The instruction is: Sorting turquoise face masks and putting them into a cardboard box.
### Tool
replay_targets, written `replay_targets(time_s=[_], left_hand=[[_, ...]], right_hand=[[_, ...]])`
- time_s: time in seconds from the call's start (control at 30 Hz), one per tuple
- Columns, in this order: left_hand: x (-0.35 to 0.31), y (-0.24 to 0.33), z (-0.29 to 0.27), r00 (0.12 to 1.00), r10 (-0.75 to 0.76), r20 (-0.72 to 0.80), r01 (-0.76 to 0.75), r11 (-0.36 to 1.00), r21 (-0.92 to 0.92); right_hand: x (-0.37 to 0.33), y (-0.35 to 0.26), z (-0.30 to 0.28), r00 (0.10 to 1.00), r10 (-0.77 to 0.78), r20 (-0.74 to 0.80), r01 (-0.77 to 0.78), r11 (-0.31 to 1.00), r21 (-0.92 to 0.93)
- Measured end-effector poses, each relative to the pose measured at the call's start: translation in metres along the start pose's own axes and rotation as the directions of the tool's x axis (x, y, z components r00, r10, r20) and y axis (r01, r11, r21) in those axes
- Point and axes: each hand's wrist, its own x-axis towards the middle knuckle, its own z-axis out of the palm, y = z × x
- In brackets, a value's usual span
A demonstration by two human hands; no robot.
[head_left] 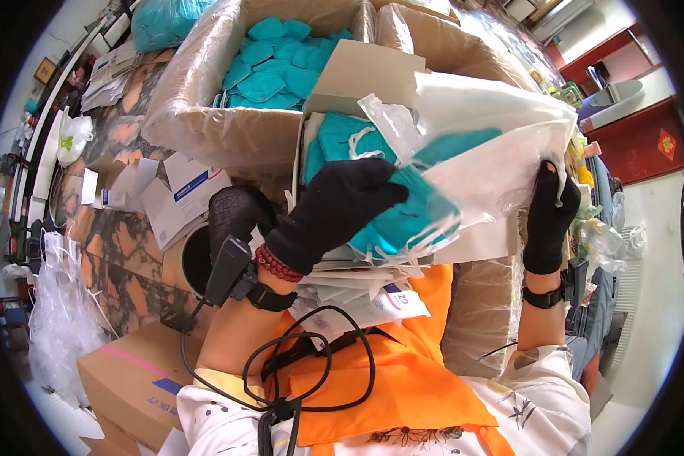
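My left hand [330, 209], in a black glove, is closed on a teal face mask [403, 216] with white straps dangling from it. The gloved right hand [551, 216] grips the edge of a translucent white plastic bag [501, 171], which spreads from there toward the left hand. Some teal shows through the bag's film. Both are above an opened cardboard box [361, 72] on my lap side, where more teal masks [342, 137] lie. Flat white printed packets [391, 308] rest against my orange apron, just below that box.
Beyond stands a large plastic-lined carton [220, 129] heaped with teal masks [273, 72]. Opened white boxes [186, 190] lie on the patterned floor to the left, near a closed brown carton [140, 376]. A black cable [319, 380] loops over my apron.
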Motion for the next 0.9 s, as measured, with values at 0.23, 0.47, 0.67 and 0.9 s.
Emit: replay_targets(time_s=[0.23,0.47,0.67,0.9], left_hand=[[0.002,-0.016,0.003,0.962,0.033,-0.271,-0.06,0.994,-0.094],[0.015,-0.002,0.013,0.97,0.072,-0.232,-0.084,0.996,-0.041],[0.009,-0.013,-0.002,0.967,-0.061,-0.248,0.003,0.974,-0.226],[0.019,0.0,0.022,0.98,-0.029,-0.198,-0.038,0.945,-0.326]], right_hand=[[-0.005,0.026,-0.007,0.948,0.299,-0.109,-0.281,0.947,0.153],[-0.019,0.035,0.013,0.977,0.166,-0.134,-0.156,0.984,0.086],[-0.016,0.046,0.001,0.981,0.12,-0.154,-0.123,0.992,-0.009],[-0.026,0.018,0.006,0.954,0.295,-0.055,-0.283,0.945,0.165]])
